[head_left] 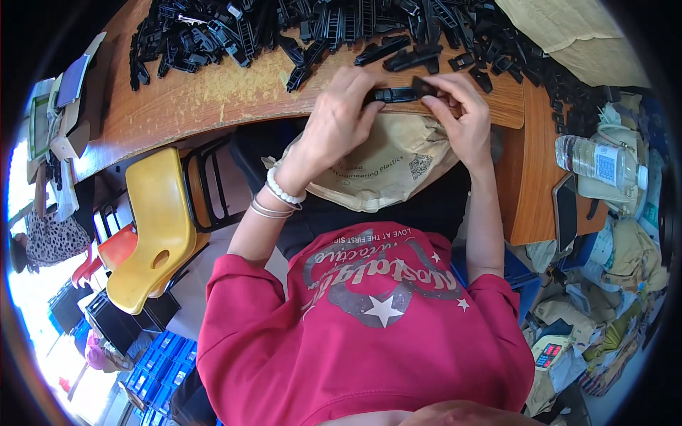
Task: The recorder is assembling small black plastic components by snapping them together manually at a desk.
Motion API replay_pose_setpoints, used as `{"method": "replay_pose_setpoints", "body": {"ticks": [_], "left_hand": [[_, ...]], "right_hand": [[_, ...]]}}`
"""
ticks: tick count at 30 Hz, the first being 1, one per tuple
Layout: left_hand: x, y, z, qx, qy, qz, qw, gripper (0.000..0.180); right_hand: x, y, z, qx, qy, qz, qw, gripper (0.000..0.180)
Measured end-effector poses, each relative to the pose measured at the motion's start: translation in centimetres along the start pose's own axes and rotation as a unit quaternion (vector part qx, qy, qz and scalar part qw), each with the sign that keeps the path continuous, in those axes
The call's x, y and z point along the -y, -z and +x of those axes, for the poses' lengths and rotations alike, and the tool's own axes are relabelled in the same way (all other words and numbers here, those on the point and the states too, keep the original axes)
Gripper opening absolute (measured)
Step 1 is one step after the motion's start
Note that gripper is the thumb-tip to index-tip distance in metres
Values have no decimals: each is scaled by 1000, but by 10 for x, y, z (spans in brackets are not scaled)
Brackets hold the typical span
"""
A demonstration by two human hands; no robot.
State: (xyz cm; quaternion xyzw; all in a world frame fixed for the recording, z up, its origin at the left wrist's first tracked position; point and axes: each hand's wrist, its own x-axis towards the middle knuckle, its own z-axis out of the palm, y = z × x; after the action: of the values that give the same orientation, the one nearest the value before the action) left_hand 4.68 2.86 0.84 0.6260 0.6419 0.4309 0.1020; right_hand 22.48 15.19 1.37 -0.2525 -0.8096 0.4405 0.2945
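We work at a worn brown wooden table (234, 92) with scuffed pale patches. Across its far side lies a heap of small black plastic parts (298, 25). A crumpled tan paper sack (568, 32) rests at the far right corner, possibly on the parts.

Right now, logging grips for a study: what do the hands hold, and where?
Both hold one black plastic part: left hand at its left end, right hand at its right end.

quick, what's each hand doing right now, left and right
Left hand: closed on one end of a long black plastic part.
Right hand: pinching a small black piece at the part's other end.
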Motion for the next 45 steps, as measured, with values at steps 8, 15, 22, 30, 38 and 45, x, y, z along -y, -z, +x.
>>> {"method": "replay_pose_setpoints", "body": {"ticks": [8,15,22,30,38,45], "left_hand": [[14,8,4,-6,-13,-1,1000,20],[16,5,4,-12,-29,-15,999,20],[14,11,4,40,-45,-47,997,36],[1,-22,45,-69,-62,144,985,29],[-7,-21,26,-34,-15,178,983,19],[-7,-16,5,-63,26,110,992,25]], "right_hand": [[-6,4,5,57,8,7,998,26],[-7,-1,7,50,8,18,999,27],[-3,-13,2,56,78,4,995,25],[-14,-24,25,-146,57,-241,958,36],[-13,-28,20,-129,102,-306,938,41],[-22,-43,39,-93,125,-251,956,29]]}}
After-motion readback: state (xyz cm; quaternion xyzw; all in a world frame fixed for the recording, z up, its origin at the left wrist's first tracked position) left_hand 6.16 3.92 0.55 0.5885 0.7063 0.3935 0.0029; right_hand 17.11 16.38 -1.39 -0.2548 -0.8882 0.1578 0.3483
